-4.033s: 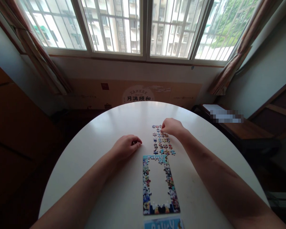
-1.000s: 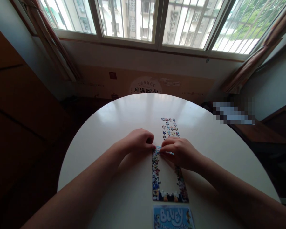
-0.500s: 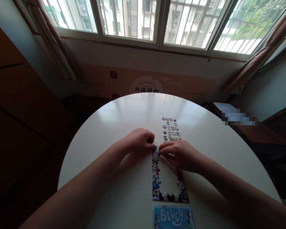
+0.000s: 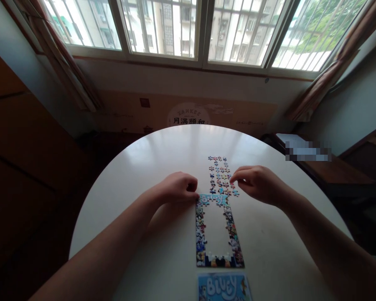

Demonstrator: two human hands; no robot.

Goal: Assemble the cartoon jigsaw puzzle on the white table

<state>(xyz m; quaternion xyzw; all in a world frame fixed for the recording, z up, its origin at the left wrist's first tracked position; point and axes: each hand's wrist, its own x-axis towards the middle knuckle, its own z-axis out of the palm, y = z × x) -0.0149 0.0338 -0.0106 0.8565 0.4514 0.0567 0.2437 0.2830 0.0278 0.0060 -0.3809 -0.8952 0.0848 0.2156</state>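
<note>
A puzzle frame (image 4: 201, 234) of joined edge pieces lies on the white round table (image 4: 163, 150), its middle bare. Beyond it, loose puzzle pieces (image 4: 224, 176) are laid out in rough rows. My left hand (image 4: 180, 186) rests at the frame's top left corner, fingers curled; whether anything is between them is hidden. My right hand (image 4: 253, 182) is at the right side of the loose pieces, thumb and fingertips close together near a piece; what they hold, if anything, is too small to tell. A blue Bluey picture (image 4: 224, 286) lies nearest me.
A side table with a blurred pale item (image 4: 301, 146) stands at the right. Behind the round table are a printed cardboard panel (image 4: 128, 110), barred windows and curtains (image 4: 81, 90). An orange-brown cabinet (image 4: 12, 138) is on the left.
My right hand has moved from the puzzle's top edge up and right to the loose pieces, uncovering the top strip. My left hand stays at the corner. The view has shifted slightly.
</note>
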